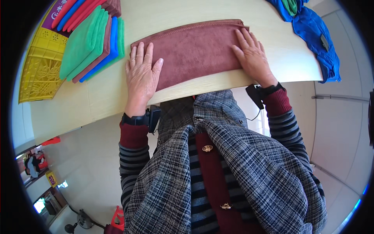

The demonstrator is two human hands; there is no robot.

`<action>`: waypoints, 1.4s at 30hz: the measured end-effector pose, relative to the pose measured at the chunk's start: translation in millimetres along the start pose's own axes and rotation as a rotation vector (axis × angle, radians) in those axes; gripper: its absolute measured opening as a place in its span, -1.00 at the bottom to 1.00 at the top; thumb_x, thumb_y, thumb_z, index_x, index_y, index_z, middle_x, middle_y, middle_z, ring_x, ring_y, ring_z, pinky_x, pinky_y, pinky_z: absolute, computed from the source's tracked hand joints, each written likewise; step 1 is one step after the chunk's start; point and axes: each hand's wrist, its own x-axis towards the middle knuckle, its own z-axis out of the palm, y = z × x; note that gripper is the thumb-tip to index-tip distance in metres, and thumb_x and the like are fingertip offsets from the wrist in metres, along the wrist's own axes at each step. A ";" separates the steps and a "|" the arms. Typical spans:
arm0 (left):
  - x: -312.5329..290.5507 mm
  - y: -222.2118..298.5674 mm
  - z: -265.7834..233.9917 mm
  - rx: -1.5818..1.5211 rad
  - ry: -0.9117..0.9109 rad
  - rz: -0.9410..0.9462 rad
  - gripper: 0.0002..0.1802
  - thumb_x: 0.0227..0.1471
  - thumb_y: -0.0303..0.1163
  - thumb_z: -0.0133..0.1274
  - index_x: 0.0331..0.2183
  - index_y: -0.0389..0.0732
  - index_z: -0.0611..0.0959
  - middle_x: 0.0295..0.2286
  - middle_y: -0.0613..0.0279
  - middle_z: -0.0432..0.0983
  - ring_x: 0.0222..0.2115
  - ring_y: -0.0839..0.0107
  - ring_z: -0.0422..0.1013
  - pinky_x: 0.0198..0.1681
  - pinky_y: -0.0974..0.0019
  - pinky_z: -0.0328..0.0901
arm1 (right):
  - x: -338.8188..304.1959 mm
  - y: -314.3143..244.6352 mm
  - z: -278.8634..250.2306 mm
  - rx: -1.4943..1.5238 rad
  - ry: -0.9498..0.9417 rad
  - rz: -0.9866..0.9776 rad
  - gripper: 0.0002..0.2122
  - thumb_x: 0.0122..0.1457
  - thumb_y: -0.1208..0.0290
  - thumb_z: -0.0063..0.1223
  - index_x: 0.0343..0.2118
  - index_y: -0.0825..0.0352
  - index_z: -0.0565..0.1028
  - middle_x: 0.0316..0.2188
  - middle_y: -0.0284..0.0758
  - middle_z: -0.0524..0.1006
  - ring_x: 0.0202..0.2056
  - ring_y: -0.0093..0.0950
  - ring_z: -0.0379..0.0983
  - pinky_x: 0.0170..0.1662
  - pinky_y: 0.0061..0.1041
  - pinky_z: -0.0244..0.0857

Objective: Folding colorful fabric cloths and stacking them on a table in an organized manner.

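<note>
A brown towel (194, 50), folded into a long strip with a stitched far edge, lies flat on the pale table in front of me. My left hand (142, 70) rests on its left end, palm down, with the fingers stretched out. On the right end lies my right hand (251, 52), also flat, its fingers pointing away from me and the thumb toward the middle. Neither hand grips the cloth. The towel's two ends are partly covered by the hands.
Left of the towel stand folded green, brown and blue towels (87, 46). Red and blue folded ones (80, 15) lie behind them, beside a yellow plastic basket (43, 62). Crumpled blue cloth (313, 35) hangs over the table's right edge. The table's near edge (105, 115) runs before my body.
</note>
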 end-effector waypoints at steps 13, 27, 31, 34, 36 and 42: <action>-27.5 -14.6 1.9 0.040 0.115 -0.028 -0.40 0.28 -0.04 -0.10 0.22 -0.16 0.39 0.27 0.06 0.17 0.31 0.05 0.04 0.34 -0.25 -0.17 | -30.3 -89.3 -153.3 1.244 -0.027 -0.840 -0.68 0.35 0.51 -0.13 0.14 0.43 0.40 -0.15 -0.09 0.62 -0.23 -0.32 0.63 -0.11 -0.36 0.54; -30.8 -11.2 2.3 -0.022 0.153 -0.011 -0.42 0.28 -0.09 -0.08 0.19 -0.23 0.41 0.24 -0.04 0.20 0.26 0.02 0.12 0.31 -0.22 -0.07 | -73.4 -34.3 -184.1 1.276 0.024 -0.784 -0.68 0.36 0.46 -0.14 0.13 0.44 0.41 -0.15 -0.10 0.62 -0.23 -0.33 0.62 -0.11 -0.41 0.51; -31.0 -9.8 3.4 -0.002 0.127 -0.005 -0.42 0.28 -0.09 -0.09 0.20 -0.23 0.40 0.24 -0.04 0.20 0.26 0.02 0.12 0.31 -0.21 -0.08 | -79.6 -46.5 -183.7 1.287 0.029 -0.747 -0.67 0.37 0.44 -0.14 0.12 0.44 0.41 -0.15 -0.10 0.62 -0.23 -0.33 0.61 -0.11 -0.42 0.50; -28.8 -9.4 3.0 -0.017 0.149 -0.003 -0.43 0.29 -0.10 -0.09 0.20 -0.23 0.40 0.25 -0.04 0.20 0.26 0.02 0.12 0.31 -0.20 -0.08 | -83.7 -49.5 -184.8 1.290 0.028 -0.717 -0.67 0.37 0.43 -0.14 0.12 0.45 0.42 -0.15 -0.10 0.62 -0.23 -0.34 0.61 -0.11 -0.43 0.49; -30.0 -10.4 2.4 -0.017 0.146 -0.004 -0.43 0.29 -0.10 -0.09 0.20 -0.23 0.40 0.25 -0.03 0.20 0.27 0.02 0.11 0.31 -0.20 -0.08 | -90.2 -40.3 -187.7 1.287 0.029 -0.700 -0.67 0.37 0.43 -0.14 0.12 0.45 0.42 -0.15 -0.10 0.62 -0.23 -0.34 0.61 -0.11 -0.44 0.49; -29.5 -6.7 4.2 -0.012 0.127 0.002 -0.43 0.29 -0.10 -0.10 0.20 -0.23 0.40 0.25 -0.03 0.18 0.27 0.03 0.11 0.32 -0.20 -0.09 | -87.9 -63.2 -191.6 1.292 0.021 -0.640 -0.66 0.37 0.40 -0.14 0.12 0.46 0.42 -0.15 -0.10 0.62 -0.23 -0.35 0.60 -0.11 -0.46 0.48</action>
